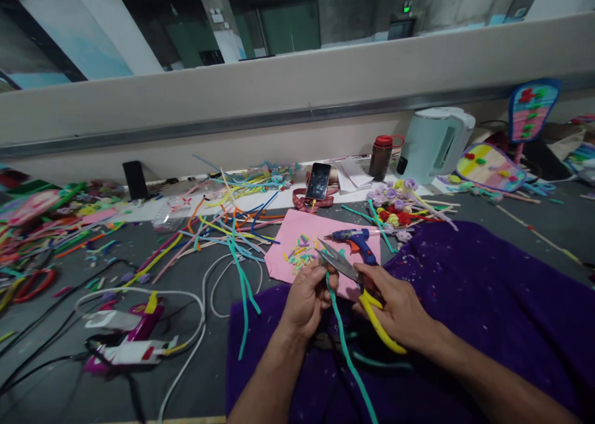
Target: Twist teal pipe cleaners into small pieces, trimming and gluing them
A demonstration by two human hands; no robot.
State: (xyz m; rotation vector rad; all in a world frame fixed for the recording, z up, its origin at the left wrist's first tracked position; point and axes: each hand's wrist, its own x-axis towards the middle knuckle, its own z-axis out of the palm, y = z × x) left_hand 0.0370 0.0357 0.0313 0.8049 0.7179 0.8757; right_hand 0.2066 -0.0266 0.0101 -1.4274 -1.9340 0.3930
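Note:
My left hand pinches a teal pipe cleaner near its upper end; the rest hangs down toward the lower edge of the view. My right hand is closed round yellow-handled scissors. Their blades point up and left, right beside the fingertips of my left hand. Behind both hands lies a pink sheet with a pile of short cut pieces in yellow, pink, white and teal. A blue glue gun rests on the sheet, its nozzle to the left.
Purple cloth spreads beneath my arms. More teal pipe cleaners and a white cable lie left, near a magenta-and-white power strip. At the back stand a phone, a red-capped bottle and a kettle.

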